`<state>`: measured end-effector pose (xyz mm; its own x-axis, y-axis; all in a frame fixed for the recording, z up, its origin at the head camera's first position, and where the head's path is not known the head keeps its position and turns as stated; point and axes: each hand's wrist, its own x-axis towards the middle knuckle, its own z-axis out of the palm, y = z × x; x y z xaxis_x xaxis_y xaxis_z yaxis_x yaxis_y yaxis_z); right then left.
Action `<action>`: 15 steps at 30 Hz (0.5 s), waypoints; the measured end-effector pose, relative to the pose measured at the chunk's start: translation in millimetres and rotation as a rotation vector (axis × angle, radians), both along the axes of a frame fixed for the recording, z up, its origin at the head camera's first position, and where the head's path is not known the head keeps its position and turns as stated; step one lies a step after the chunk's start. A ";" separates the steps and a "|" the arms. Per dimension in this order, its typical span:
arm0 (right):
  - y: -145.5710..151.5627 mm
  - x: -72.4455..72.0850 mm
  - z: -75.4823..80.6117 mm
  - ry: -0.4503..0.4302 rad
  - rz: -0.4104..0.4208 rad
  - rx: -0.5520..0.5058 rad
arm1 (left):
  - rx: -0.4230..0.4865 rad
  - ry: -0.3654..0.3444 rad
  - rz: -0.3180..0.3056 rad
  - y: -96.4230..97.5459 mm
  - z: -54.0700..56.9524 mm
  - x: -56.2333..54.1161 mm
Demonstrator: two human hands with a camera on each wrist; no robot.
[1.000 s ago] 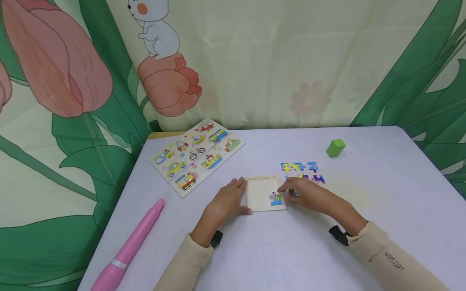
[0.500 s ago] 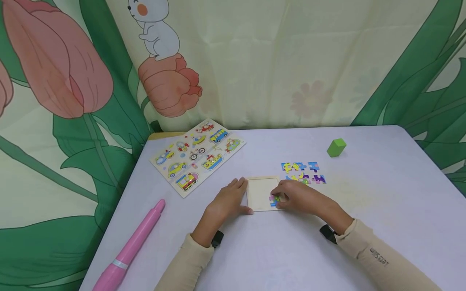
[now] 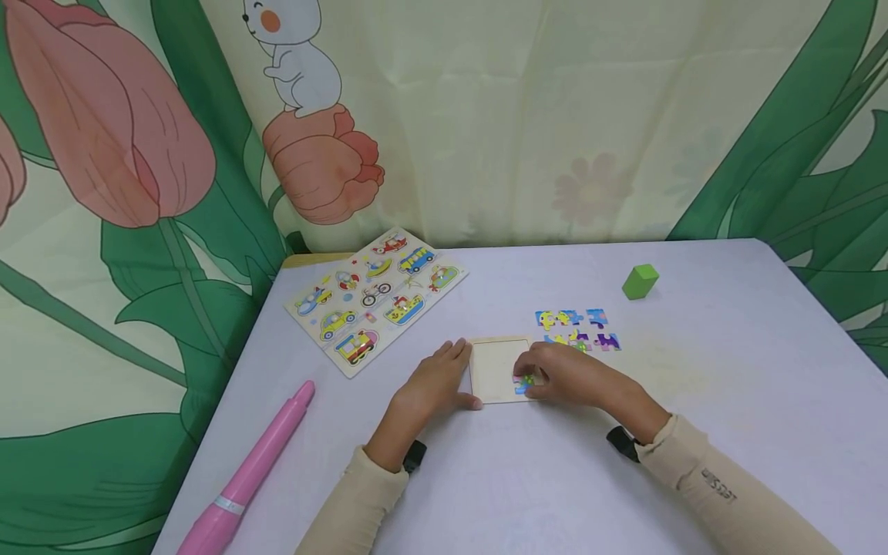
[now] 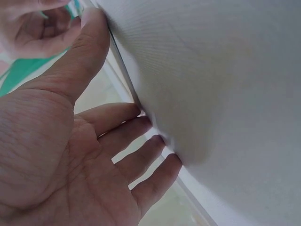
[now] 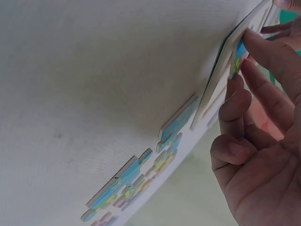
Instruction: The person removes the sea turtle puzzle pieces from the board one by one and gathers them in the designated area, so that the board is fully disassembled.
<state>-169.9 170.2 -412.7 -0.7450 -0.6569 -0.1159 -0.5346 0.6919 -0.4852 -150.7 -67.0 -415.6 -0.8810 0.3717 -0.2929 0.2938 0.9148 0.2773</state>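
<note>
A small wooden puzzle tray (image 3: 491, 371) with a raised rim lies flat on the white table. My left hand (image 3: 432, 384) rests against its left side, fingers extended along the edge and thumb at the near left corner. Over the tray's near right corner, my right hand (image 3: 574, 373) pinches a colourful jigsaw piece (image 5: 238, 55) between thumb and fingers, partly hidden by them in the head view. The right wrist view shows the other fingers of that hand curled in. Several loose jigsaw pieces (image 3: 607, 341) lie in rows just beyond the right hand.
A vehicle picture board (image 3: 378, 293) lies at the back left. On the left is a long pink wand-like object (image 3: 260, 455) with a silver band. A green block (image 3: 640, 282) stands at the back right, and a printed curtain (image 3: 486, 123) hangs behind the table.
My right hand has moved left and slightly inward over the tray's near right corner, its fingers coming down on the jigsaw piece there. My left hand stays at the tray's edge.
</note>
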 end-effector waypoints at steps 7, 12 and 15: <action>-1.9 -0.1 0.7 -0.010 -0.016 0.000 | -0.006 0.012 0.001 1.0 -1.5 -0.2; -2.4 0.0 0.6 -0.012 -0.021 -0.001 | -0.006 0.012 0.000 1.1 -1.0 -0.1; -2.7 -0.7 0.4 -0.023 -0.023 -0.009 | -0.007 0.010 0.000 0.8 -0.4 0.2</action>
